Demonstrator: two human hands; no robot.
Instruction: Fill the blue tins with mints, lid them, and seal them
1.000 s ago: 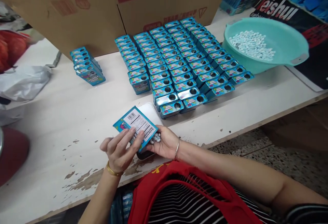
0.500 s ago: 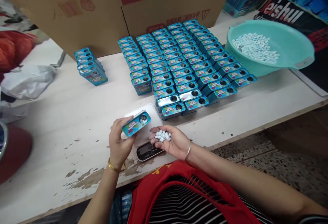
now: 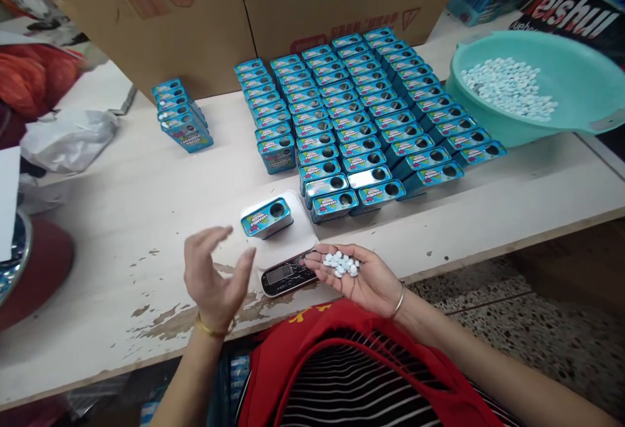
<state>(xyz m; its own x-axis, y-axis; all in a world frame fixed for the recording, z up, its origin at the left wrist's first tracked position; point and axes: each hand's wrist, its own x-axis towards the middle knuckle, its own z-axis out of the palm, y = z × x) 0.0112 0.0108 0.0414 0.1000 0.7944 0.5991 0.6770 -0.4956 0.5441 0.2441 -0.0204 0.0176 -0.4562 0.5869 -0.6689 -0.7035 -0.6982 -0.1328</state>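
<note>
A blue tin (image 3: 266,219) with a round hole in its top stands upright on the white plate of a small scale (image 3: 303,228). The scale's display (image 3: 280,274) appears to read 0.0. Left of the scale, my left hand (image 3: 212,277) is raised with thumb and fingers apart, holding nothing and not touching the tin. My right hand (image 3: 364,277) lies palm up by the scale's front right corner, with a small heap of pale blue-white candies (image 3: 342,263) resting on the palm and lower fingers.
Rows of blue tins (image 3: 342,111) stand behind the scale, before a cardboard box (image 3: 205,30). A few more tins (image 3: 183,118) stand at left. A turquoise basin (image 3: 576,75) of candies sits at right. A white plastic bag (image 3: 68,140) and a red container (image 3: 43,271) are at far left.
My left hand has let go of the tin, which now stands on the scale, and has moved left and opened. My right hand, still bearing candies, has shifted right. The view has shifted slightly.
</note>
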